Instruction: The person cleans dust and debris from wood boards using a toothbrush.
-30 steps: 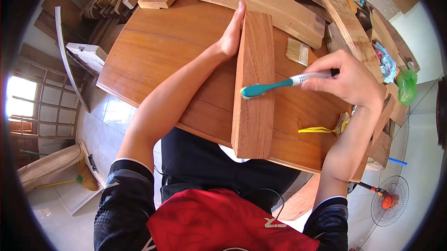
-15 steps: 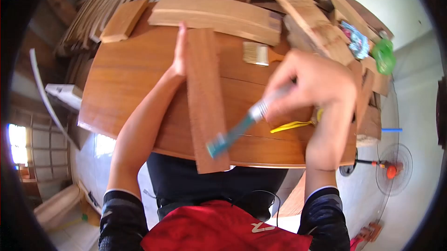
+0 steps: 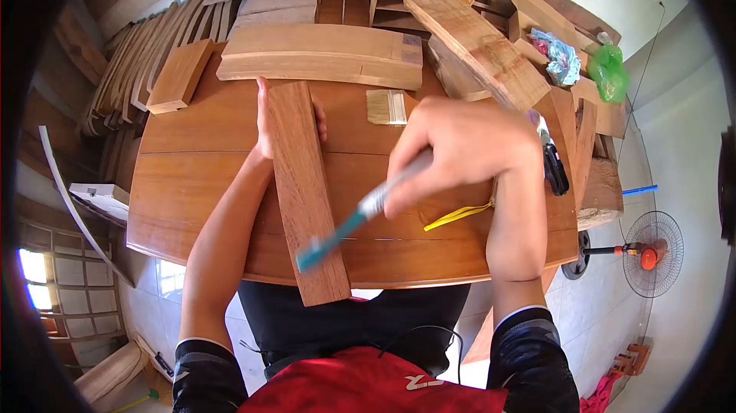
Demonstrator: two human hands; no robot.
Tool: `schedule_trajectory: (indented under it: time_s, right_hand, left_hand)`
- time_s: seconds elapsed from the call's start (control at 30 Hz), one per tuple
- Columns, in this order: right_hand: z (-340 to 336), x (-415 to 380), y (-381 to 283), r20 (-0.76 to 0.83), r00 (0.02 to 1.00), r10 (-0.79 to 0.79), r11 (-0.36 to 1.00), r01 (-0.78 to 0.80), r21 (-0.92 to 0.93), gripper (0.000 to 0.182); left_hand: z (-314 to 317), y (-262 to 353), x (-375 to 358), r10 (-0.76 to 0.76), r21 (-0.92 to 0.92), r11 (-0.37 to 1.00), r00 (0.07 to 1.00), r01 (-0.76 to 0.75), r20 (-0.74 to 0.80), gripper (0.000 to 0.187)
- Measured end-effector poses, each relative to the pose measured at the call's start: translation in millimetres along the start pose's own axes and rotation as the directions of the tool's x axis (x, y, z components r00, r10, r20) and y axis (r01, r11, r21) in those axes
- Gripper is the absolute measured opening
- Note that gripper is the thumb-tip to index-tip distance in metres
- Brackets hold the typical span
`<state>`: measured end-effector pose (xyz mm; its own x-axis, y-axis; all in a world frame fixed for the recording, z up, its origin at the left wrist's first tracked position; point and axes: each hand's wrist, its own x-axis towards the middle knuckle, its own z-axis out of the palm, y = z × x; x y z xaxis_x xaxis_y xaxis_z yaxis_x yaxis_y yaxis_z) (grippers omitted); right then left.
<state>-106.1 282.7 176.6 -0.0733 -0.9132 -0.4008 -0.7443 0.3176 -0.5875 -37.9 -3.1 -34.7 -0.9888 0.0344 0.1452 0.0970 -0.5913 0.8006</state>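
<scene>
A long reddish-brown board (image 3: 303, 190) slants over the front edge of the wooden table, its near end sticking out past it. Around its far end is my left hand (image 3: 267, 125), thumb on the left side and fingertips showing on the right. My right hand (image 3: 464, 148) pinches the grey handle of a brush (image 3: 345, 230) with teal bristles. Its tip lies over the lower part of the board, slightly blurred. Beyond my right hand, a wide pale-bristled brush (image 3: 386, 107) rests on the table, its handle hidden.
Thick planks (image 3: 318, 56) lie across the back of the table (image 3: 176, 183). Another plank (image 3: 479, 45) slants at the back right, near a green plastic bag (image 3: 609, 74). A yellow strip (image 3: 458, 216) and a black object (image 3: 554, 170) lie to the right. A fan (image 3: 650, 255) stands beyond.
The board's far end now tilts more to the left, and fingertips of my left hand show on its right side. My right hand and the brush have shifted left and slightly down in view.
</scene>
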Motion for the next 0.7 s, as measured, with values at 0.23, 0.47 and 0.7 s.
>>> schedule_trajectory:
  time_s: [0.23,0.47,0.7]
  right_hand:
    - [-5.3,-2.4,18.2,-0.189,0.977,0.095,0.995,-0.085,0.061,0.037]
    - [-4.3,7.1,27.6,-0.077,0.997,0.029,0.995,-0.021,0.097,0.034]
    - [6.0,9.6,0.9,0.085,0.993,-0.080,0.996,0.075,0.054,0.037]
  left_hand:
    - [11.6,0.3,0.1,-0.064,-0.134,0.990,0.992,0.049,-0.112,0.118]
    - [-2.3,-0.8,-1.1,-0.035,0.025,0.999,0.999,0.035,-0.026,0.119]
    - [-2.1,-0.2,1.3,-0.007,0.094,0.996,1.000,0.006,0.017,0.117]
